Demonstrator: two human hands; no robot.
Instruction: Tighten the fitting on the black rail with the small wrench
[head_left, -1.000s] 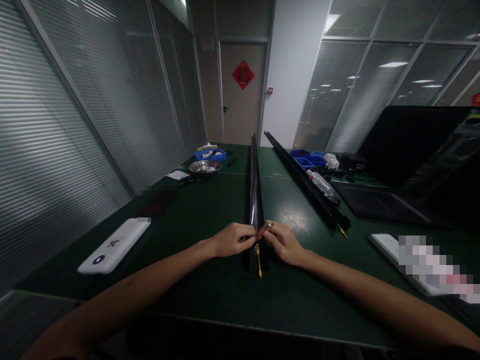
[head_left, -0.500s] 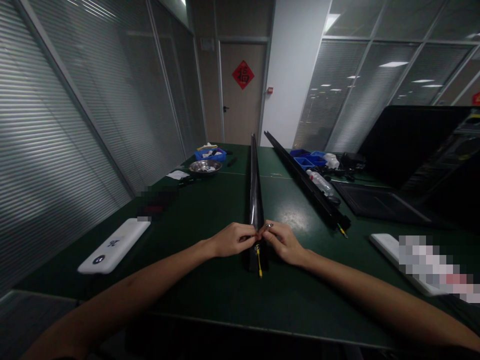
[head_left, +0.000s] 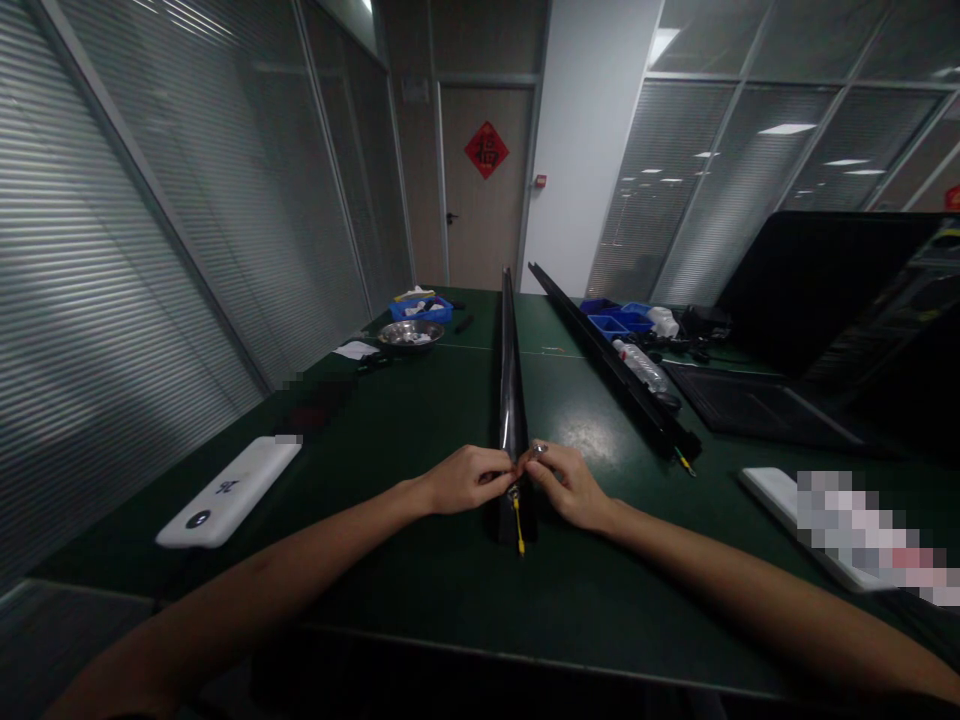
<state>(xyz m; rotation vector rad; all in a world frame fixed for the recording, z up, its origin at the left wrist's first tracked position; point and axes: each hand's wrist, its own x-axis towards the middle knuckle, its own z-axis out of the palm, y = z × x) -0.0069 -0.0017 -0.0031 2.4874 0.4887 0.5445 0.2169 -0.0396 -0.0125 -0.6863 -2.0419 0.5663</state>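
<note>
A long black rail (head_left: 511, 380) lies lengthwise down the middle of the green table (head_left: 420, 590), its near end between my hands. My left hand (head_left: 461, 480) pinches something small at the rail's near end, fingers closed. My right hand (head_left: 566, 484) meets it from the right, also pinched, with a small metal piece (head_left: 538, 448) showing at its fingertips. A yellow wire (head_left: 517, 524) with a small round fitting hangs from the rail's end just below both hands.
A second black rail (head_left: 611, 365) lies to the right, ending in a yellow-tipped wire (head_left: 684, 462). A white device (head_left: 229, 491) sits at the left. Far back stand a metal bowl (head_left: 409, 333) and blue bins (head_left: 619, 320). A plastic bottle (head_left: 639, 364) and dark equipment (head_left: 817, 330) fill the right.
</note>
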